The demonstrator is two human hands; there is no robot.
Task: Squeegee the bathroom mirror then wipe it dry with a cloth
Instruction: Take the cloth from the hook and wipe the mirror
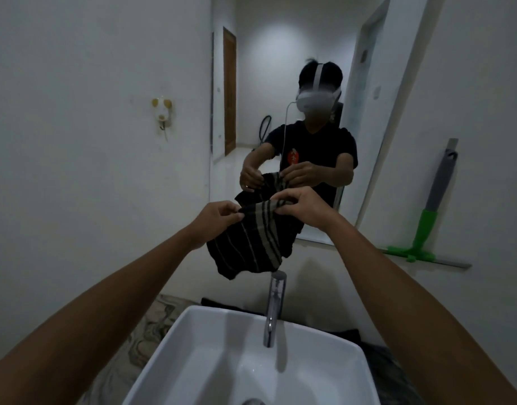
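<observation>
A black cloth [251,244] with pale stripes hangs in front of the mirror [280,54], above the tap. My left hand [219,214] pinches its top left edge and my right hand [304,207] pinches its top right edge, so the cloth is stretched between them. The mirror fills the upper middle of the wall and reflects a person holding the same cloth. A green squeegee [420,241] with a grey handle leans upright against the wall on a narrow ledge [453,263] at the right of the mirror, untouched.
A white basin [193,346] sits directly below my arms with a chrome tap [274,308] rising at its back. A marbled counter [146,325] lies at the left of the basin. A small wall hook [162,115] is on the left wall.
</observation>
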